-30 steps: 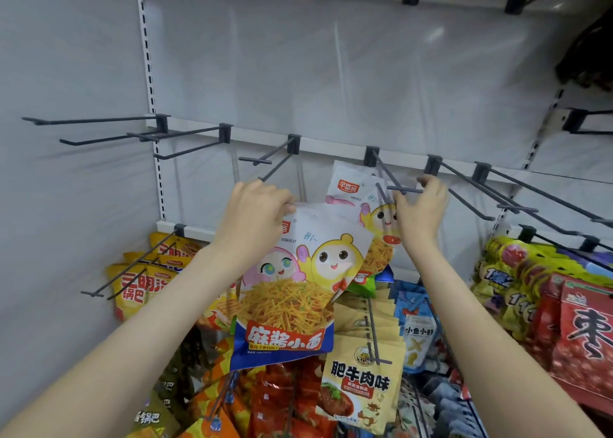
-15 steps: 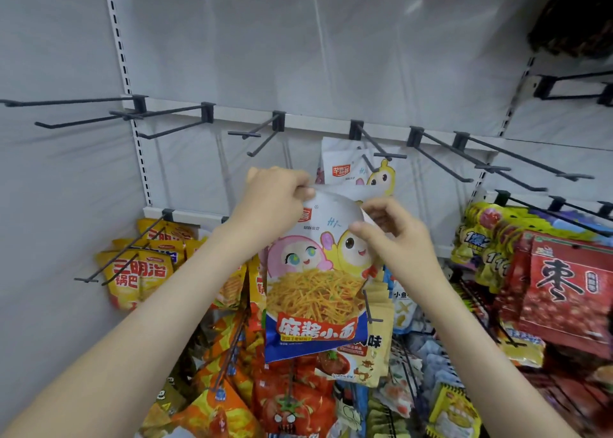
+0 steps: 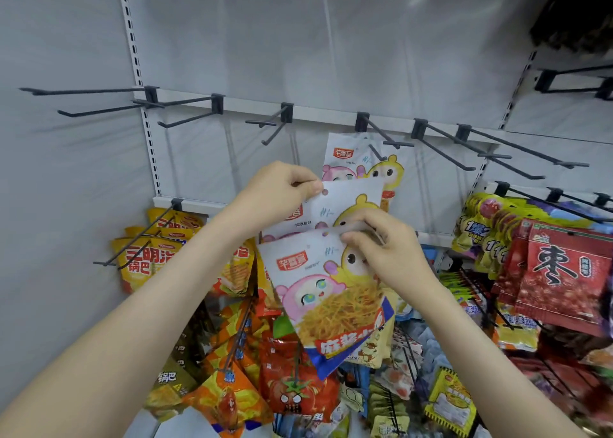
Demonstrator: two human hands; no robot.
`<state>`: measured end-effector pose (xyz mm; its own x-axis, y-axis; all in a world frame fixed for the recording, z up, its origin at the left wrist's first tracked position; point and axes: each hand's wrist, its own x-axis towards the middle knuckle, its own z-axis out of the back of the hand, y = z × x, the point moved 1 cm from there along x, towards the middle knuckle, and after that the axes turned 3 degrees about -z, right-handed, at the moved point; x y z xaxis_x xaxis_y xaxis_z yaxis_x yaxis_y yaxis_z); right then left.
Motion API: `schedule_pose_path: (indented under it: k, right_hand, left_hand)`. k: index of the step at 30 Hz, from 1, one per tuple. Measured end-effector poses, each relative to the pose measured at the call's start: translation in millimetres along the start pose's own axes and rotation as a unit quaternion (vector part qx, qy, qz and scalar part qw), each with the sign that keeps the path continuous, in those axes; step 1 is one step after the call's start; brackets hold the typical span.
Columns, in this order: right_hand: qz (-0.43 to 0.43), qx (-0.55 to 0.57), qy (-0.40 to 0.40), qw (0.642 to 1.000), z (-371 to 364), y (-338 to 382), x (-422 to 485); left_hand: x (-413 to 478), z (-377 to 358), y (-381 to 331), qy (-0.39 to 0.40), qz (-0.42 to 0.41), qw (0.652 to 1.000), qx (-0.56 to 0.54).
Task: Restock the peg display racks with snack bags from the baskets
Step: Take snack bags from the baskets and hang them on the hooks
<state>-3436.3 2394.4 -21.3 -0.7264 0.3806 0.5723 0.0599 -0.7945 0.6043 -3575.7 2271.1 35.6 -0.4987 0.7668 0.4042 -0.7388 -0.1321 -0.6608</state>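
Note:
My left hand (image 3: pixel 275 195) pinches the top edge of a white noodle snack bag (image 3: pixel 345 202) with cartoon faces. Just below it, my right hand (image 3: pixel 384 252) pinches the top of a second bag of the same kind (image 3: pixel 318 291), which hangs tilted in front of the first. A third such bag (image 3: pixel 351 157) hangs on a black peg (image 3: pixel 381 132) of the upper rail, behind both hands. The pegs (image 3: pixel 275 125) to the left of it on that rail are bare.
Yellow bags (image 3: pixel 146 258) hang on lower pegs at the left. Red jujube bags (image 3: pixel 564 271) and yellow-green packs (image 3: pixel 481 232) fill pegs at the right. Orange and red tomato snack bags (image 3: pixel 288 381) crowd below. Long bare pegs (image 3: pixel 497 149) jut out at the upper right.
My right hand came down off the peg, where a bag now hangs, to the bags in my left hand. It has drawn the front bag down and apart from the one behind.

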Motion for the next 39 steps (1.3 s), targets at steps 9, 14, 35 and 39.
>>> schedule_pose_path:
  k: [9, 14, 35, 39]
  right_hand:
    - [-0.009, 0.015, -0.054, 0.998, -8, 10, 14]
    - [-0.015, -0.026, -0.059, 0.998, -12, 16, 16]
    - [-0.043, -0.025, -0.005, 0.999, 29, 36, 25]
    - [-0.024, -0.149, 0.011, 0.988, 34, 41, 22]
  left_hand:
    - [-14, 5, 1, 0.045, -0.007, 0.999, 0.007]
    - [-22, 7, 4, 0.054, 0.013, 0.998, 0.015]
    - [-19, 15, -13, 0.027, -0.045, 0.988, 0.145]
    - [-19, 9, -24, 0.049, -0.056, 0.986, 0.152]
